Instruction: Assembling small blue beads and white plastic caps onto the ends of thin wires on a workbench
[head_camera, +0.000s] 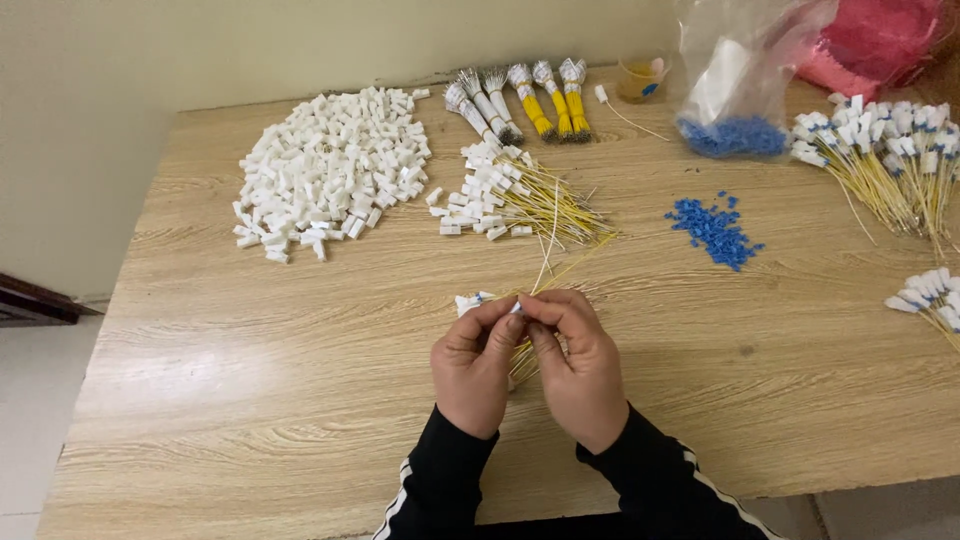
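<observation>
Bare tabletop left; wire bundles right.

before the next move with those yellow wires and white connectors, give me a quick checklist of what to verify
1. Both hands on the work: left hand and right hand pinch a small white connector together: ok.
2. Yellow wires held between the hands: ok.
3. Connector fully seated on its wire: cannot tell, fingers cover it.
4. Loose white connectors in stock on the table: ok.
5. Blue pieces lying loose to the right: ok.
6. Finished-looking wires with white ends kept apart from the hands: ok.
</observation>
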